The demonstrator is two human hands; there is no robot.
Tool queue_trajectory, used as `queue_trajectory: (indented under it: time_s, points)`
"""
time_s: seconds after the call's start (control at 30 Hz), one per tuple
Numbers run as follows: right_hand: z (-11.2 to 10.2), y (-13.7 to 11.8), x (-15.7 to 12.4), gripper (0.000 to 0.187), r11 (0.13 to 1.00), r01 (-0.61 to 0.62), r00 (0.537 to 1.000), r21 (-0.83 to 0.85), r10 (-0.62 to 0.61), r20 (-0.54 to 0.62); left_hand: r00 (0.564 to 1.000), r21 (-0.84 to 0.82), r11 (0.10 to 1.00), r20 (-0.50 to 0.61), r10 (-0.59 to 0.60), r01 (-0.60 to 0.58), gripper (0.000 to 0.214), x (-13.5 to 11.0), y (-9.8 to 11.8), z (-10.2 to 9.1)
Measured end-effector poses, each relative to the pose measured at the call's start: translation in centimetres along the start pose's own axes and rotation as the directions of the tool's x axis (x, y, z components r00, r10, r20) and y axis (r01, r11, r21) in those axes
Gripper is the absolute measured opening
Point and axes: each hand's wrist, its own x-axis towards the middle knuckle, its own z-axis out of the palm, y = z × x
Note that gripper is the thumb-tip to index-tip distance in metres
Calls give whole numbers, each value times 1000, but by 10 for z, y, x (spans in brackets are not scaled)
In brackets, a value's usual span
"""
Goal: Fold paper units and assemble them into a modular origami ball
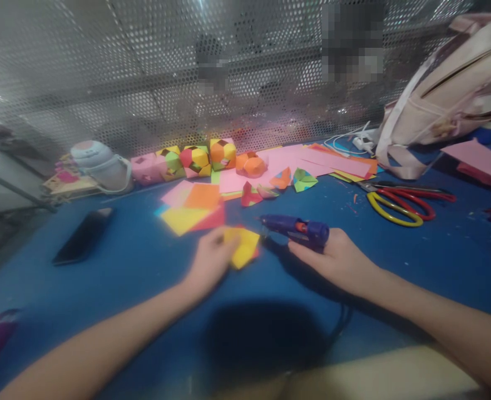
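My left hand is closed on a folded yellow paper piece, with a bit of red or orange showing at its edges. Motion blurs the fingertips and the paper. In my right hand is a dark blue glue gun, its nozzle pointing left, close to the yellow paper's upper right. Just beyond my left hand lie square paper sheets in yellow, orange, pink and red. Small folded pieces sit behind the glue gun, among them a red one and a green one.
Several folded paper balls line the back beside a white lidded cup. A phone lies left. Yellow-handled scissors and a red-handled pair are at right, before a pale backpack. A perforated metal panel stands behind.
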Motion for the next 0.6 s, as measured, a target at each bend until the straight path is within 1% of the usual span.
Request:
queue_trajectory:
  time_s: [0.07,0.13,0.2,0.23,0.3,0.37,0.4,0.43,0.47,0.5,0.53,0.57,0.6]
  points:
    - [3,6,4,28,995,-89,996,-50,90,15,999,-62,997,30,-44,46,27,-1,-2,1]
    - [7,11,9,31,974,-156,987,-162,161,15,995,-103,991,61,-75,81,27,-3,-3,3]
    - [10,15,14,34,935,-186,979,-302,202,22,993,-124,988,83,-87,97,26,-5,-4,4]
    - [10,16,15,36,912,-177,978,-370,206,38,992,-128,987,92,-88,100,25,-6,-4,4]
    - [4,15,17,40,868,-131,976,-479,197,91,990,-131,986,112,-89,103,26,-9,-4,5]
    - [-8,10,14,46,825,-108,969,-554,212,128,988,-132,986,127,-87,104,27,-10,-4,5]
    - [-15,7,12,49,805,-131,961,-578,245,124,987,-131,986,131,-89,106,27,-11,-4,5]
    - [-22,2,9,51,792,-172,957,-586,276,92,987,-131,985,131,-92,109,27,-12,-4,6]
    - [-28,-3,5,51,811,-188,963,-554,263,57,987,-131,985,128,-98,115,27,-13,-3,7]
    - [-31,-8,1,50,862,-173,977,-476,212,27,986,-132,984,124,-106,123,27,-14,-1,9]
    - [-32,-13,-3,47,934,-120,989,-338,140,37,986,-126,984,119,-115,129,27,-16,1,11]
    - [-31,-18,-7,43,982,-75,994,-173,87,65,987,-116,984,109,-120,133,25,-19,3,13]
    - [-26,-23,-9,36,998,-64,994,-24,66,91,987,-100,986,102,-123,133,24,-21,6,16]
